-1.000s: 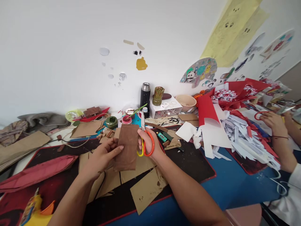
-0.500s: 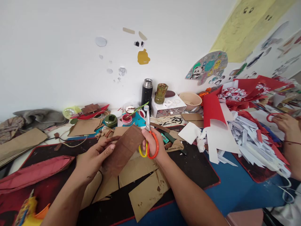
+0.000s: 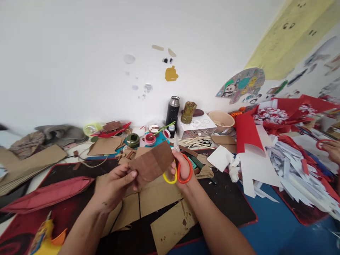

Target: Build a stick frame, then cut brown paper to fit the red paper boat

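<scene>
A brown painted cardboard piece [image 3: 152,163] is held up between both hands over the cardboard on the dark mat. My left hand [image 3: 117,184] pinches its left end between thumb and fingers. At its right end, my right hand [image 3: 182,168] grips the edge and also carries scissors [image 3: 185,169] with one red and one yellow handle. The scissors' blades point up and away from me, beside the cardboard's right edge. Brown-stained cardboard sheets [image 3: 174,225] lie beneath the hands.
Paint jars [image 3: 133,140], a black thermos [image 3: 173,111] and a white box [image 3: 197,125] stand by the wall. A yellow glue gun [image 3: 46,237] and a pink boat-shaped piece [image 3: 50,195] lie left. Paper strips [image 3: 294,166] and another person's hand [image 3: 330,149] are at right.
The brown piece has turned from steeply slanted to nearly level, its left end now higher. My view has shifted, so the surroundings sit further right and lower.
</scene>
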